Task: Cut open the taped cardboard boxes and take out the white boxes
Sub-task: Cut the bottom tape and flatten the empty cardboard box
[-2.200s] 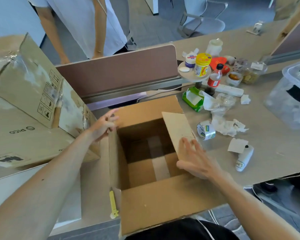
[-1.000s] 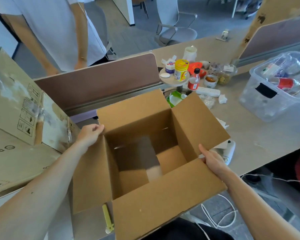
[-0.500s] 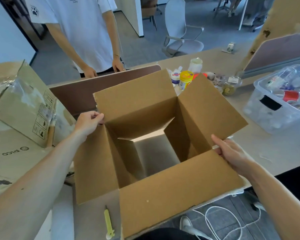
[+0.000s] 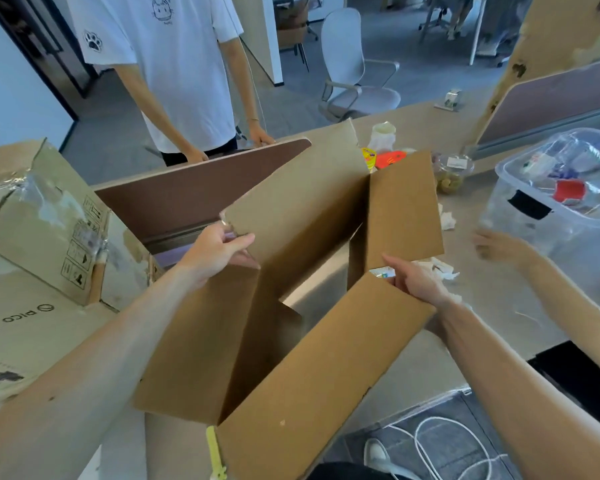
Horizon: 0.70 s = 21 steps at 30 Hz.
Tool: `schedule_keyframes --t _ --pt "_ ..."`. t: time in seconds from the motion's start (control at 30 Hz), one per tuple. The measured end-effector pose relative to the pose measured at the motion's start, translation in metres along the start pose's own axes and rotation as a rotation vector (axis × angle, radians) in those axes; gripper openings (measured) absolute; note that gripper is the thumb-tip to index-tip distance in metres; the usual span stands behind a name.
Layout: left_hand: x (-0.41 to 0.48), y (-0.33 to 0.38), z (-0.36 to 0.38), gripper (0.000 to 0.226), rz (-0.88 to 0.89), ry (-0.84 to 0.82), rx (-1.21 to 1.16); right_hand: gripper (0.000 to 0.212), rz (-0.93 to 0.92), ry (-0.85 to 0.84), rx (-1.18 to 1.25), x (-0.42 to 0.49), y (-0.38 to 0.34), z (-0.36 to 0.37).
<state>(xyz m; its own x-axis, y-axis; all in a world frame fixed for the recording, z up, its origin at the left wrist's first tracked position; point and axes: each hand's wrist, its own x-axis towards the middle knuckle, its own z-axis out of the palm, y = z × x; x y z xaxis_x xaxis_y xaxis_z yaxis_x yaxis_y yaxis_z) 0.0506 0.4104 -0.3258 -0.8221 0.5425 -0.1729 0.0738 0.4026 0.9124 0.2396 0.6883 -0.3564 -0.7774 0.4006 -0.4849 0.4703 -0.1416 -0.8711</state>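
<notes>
I hold an empty brown cardboard box [image 4: 312, 372] lifted off the desk, its flaps spread and its shape skewed so the desk shows through the open bottom. My left hand [image 4: 219, 251] grips the far-left corner where a flap meets the wall. My right hand [image 4: 413, 280] grips the right corner between the near flap and the right flap. No white box shows inside. A yellow box cutter [image 4: 216, 455] lies on the desk below the box's near edge. Taped cardboard boxes [image 4: 42, 237] with PICO print stand at the left.
A person in a white T-shirt [image 4: 174, 64] stands behind the brown desk divider [image 4: 194, 188]. Another person's hand [image 4: 496, 245] reaches toward a clear plastic bin [image 4: 548, 216] at the right. Jars, bottles and crumpled tissues sit behind the box. White cable lies on the floor.
The box rose off the desk and skewed toward flat, with its bottom now open. Both my hands kept their grip on the corners. Another person's hand came in at the right.
</notes>
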Motion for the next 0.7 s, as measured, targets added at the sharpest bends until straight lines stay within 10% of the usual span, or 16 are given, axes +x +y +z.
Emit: schedule_keyframes --t 0.53,0.7 --pt "0.000 0.023 0.042 0.042 -0.092 -0.268 0.104 0.066 -0.071 -0.698 0.791 0.004 0.027 0.013" --pt "-0.002 0.035 0.062 0.029 -0.075 -0.323 0.079 0.078 -0.159 -0.635 0.612 0.016 0.035 0.039"
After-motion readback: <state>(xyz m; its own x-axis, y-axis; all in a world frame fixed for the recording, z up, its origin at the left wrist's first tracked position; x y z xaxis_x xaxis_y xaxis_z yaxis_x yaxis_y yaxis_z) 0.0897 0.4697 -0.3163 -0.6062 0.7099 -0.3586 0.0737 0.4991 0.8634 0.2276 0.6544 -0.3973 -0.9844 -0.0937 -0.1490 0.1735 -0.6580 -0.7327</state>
